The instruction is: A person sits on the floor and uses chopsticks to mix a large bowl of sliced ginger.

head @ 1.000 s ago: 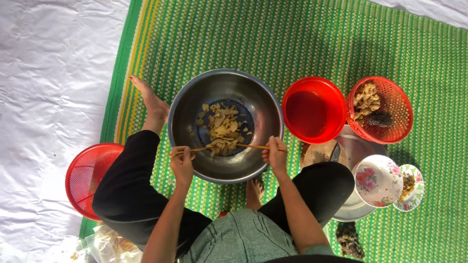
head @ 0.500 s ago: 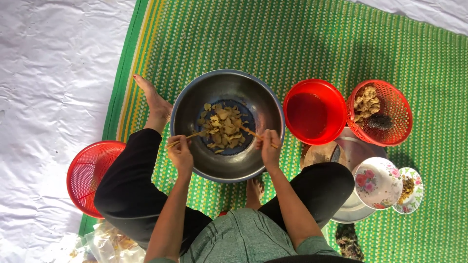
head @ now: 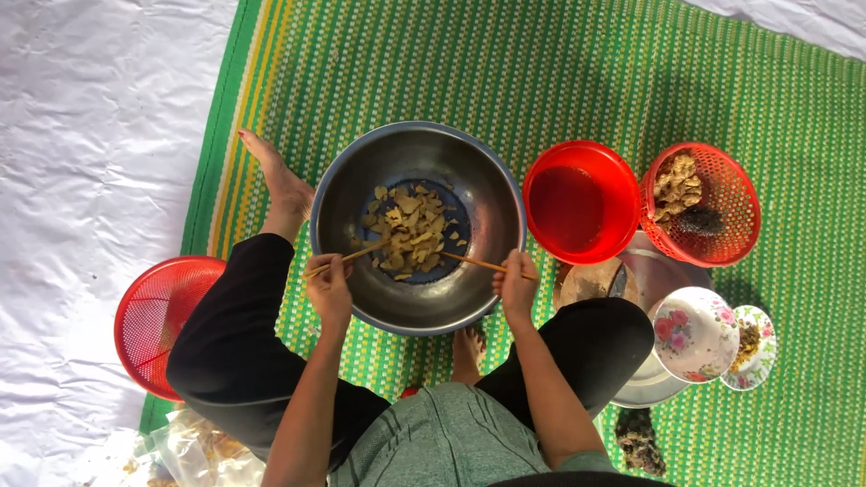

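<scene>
The green woven mat spreads ahead of both hands. Just in front of them stands the big steel bowl, with pale sliced pieces loosely heaped in its middle. The left hand and right hand stay apart at the near rim, each closed around one wooden stick whose tip reaches the heap. The pieces look already cut and partly tossed; mixing seems unfinished. Right of the right hand sit a red bowl and a red basket.

Red bowl crowds the steel bowl's right; far mat open.
</scene>
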